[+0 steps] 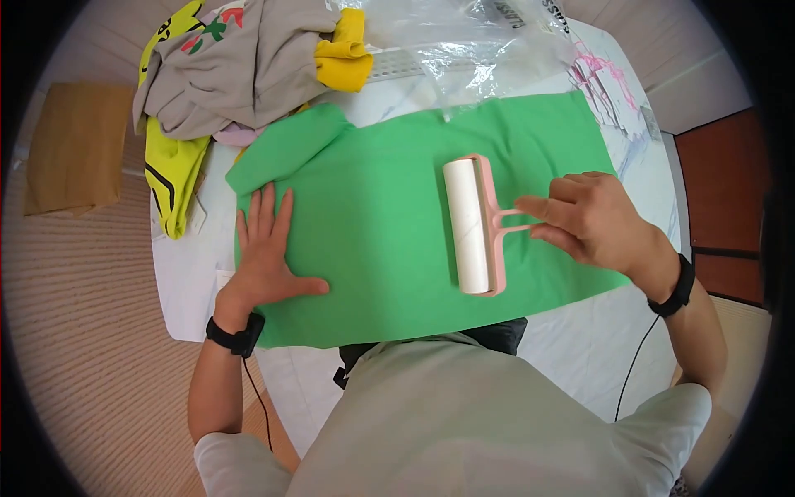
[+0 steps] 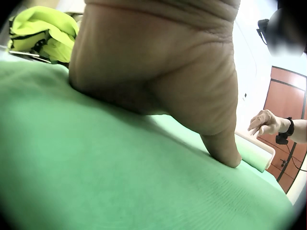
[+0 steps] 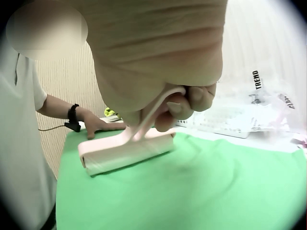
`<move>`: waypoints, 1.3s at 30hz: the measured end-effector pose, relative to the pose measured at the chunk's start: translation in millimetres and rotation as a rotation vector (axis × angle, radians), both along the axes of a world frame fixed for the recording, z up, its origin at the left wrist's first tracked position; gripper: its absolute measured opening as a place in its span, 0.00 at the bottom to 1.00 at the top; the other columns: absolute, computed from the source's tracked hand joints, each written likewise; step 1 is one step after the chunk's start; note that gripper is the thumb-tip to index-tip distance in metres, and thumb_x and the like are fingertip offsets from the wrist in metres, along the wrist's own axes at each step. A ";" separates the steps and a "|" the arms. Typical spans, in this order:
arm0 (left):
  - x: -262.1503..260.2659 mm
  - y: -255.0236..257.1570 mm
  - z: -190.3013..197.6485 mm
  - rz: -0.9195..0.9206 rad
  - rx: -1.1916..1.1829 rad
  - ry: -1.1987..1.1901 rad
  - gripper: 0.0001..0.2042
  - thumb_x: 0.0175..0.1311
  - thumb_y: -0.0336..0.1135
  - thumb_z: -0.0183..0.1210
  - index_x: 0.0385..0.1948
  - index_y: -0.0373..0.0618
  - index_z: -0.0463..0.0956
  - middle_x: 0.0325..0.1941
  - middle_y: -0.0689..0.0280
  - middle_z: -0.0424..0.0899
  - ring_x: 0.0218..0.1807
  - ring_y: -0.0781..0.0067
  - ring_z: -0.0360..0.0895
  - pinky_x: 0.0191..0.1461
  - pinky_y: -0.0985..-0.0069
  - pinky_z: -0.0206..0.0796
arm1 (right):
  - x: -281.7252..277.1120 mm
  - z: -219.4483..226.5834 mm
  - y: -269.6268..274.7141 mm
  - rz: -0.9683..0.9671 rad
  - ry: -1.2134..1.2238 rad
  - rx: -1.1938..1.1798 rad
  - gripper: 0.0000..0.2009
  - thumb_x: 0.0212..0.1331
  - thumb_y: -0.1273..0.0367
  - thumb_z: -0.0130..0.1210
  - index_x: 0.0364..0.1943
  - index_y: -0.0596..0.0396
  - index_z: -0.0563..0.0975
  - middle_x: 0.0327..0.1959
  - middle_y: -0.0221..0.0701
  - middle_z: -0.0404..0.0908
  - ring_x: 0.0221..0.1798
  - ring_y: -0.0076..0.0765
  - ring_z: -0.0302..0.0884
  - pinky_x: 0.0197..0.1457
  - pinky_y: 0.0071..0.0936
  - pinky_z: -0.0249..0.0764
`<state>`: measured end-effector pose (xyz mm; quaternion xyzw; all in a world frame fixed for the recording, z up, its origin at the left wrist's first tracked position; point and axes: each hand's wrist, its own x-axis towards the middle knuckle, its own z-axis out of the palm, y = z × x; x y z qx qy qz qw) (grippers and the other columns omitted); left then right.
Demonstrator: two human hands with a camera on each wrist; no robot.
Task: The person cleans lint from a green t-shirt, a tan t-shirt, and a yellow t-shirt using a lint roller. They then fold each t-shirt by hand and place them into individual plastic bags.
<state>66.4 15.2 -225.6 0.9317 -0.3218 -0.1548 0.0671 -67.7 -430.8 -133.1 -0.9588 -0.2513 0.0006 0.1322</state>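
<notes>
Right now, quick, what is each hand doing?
Left hand: open, pressing flat on the green cloth.
Right hand: closed, holding the lint roller by its handle.

We find the head view bright and evenly lit, with soft, faint shadows, strong fisheye bending and a dark vignette round the rim. Glare whitens the clear plastic wrap point(image 1: 464, 41) at the top. Both wrist views are soft: the near skin is out of focus, the backgrounds overexposed, the edges darkened.
</notes>
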 end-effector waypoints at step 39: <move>-0.5 -1.7 -1.5 0.007 -0.021 -0.025 0.74 0.28 0.60 0.81 0.83 0.47 0.41 0.87 0.44 0.37 0.88 0.41 0.29 0.84 0.40 0.18 | -96.7 14.8 -186.6 -0.738 0.396 -0.030 0.14 0.58 0.75 0.69 0.50 0.54 0.88 0.35 0.35 0.87 0.33 0.33 0.75 0.39 0.32 0.71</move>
